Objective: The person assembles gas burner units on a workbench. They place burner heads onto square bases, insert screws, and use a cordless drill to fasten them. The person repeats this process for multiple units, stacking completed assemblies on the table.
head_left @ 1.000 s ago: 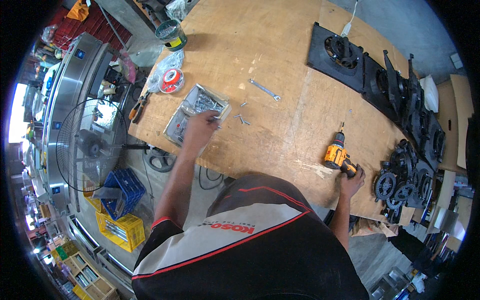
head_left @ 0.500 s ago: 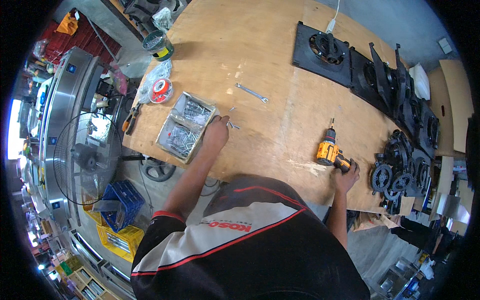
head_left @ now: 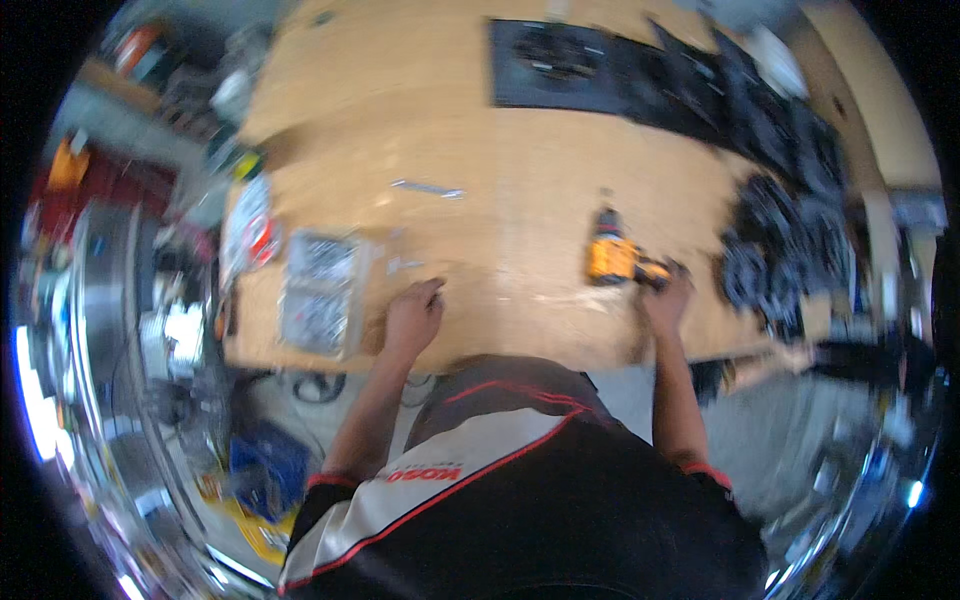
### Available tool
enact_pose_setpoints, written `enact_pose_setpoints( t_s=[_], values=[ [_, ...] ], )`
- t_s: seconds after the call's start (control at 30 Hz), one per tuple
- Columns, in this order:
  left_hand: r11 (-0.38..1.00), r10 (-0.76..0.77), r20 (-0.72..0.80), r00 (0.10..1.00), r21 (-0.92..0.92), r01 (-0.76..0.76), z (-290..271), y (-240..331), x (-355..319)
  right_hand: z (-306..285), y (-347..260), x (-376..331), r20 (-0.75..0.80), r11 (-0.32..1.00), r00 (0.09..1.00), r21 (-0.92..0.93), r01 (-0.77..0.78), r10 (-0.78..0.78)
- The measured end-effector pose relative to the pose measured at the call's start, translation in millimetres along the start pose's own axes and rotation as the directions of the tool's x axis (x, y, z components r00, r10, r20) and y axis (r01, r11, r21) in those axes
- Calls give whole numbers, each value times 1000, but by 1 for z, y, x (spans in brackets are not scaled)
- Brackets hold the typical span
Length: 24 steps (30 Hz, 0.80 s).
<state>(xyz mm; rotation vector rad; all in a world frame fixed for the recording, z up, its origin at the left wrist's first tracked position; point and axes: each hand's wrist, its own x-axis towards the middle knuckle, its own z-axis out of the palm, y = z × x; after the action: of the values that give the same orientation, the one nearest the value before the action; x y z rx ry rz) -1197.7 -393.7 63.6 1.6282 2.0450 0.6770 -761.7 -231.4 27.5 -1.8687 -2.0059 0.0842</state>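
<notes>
Just left of the frame's centre, the left hand [head_left: 412,318] is seen resting on the plywood worktop [head_left: 500,130] with its fingers loosely curled; whether a small fastener is pinched in them cannot be told through the blur. A few small screws [head_left: 403,266] lie loose just above that hand, and a clear compartment box of hardware [head_left: 320,292] sits just to its left, close to the worktop's lower edge. Right of centre, the right hand [head_left: 668,300] is closed on the grip of an orange cordless drill [head_left: 612,256], which lies on its side on the wood. A wrench [head_left: 428,188] lies well above the left hand, and black fan frames [head_left: 560,65] are lined along the upper right, with round black fan parts [head_left: 765,265] stacked just right of the drill. Several risks can be judged from this layout: the loose screws could be swept off the near edge by the wrist, the box could be nudged over that edge, and the trigger could be squeezed by accident while the drill is gripped without being watched, so that the bit would scar the wood.
</notes>
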Motion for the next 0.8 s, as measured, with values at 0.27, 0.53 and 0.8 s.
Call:
enact_pose_setpoints(
  t_s=[0.27, 0.53, 0.8],
  values=[
    [961, 51, 180, 982, -278, 1, 77, 90, 16, -56, 24, -22, -14, 975, 990, 177, -135, 140],
    [824, 550, 352, 758, -377, -423, 185, 281, 35, -79, 219, -158, 135, 741, 808, 334, -583, 574],
    [478, 849, 398, 348, -298, -826, 384, 444, 28, 34, 455, -280, 718, 397, 256, -31, -917, 647]
  ],
)
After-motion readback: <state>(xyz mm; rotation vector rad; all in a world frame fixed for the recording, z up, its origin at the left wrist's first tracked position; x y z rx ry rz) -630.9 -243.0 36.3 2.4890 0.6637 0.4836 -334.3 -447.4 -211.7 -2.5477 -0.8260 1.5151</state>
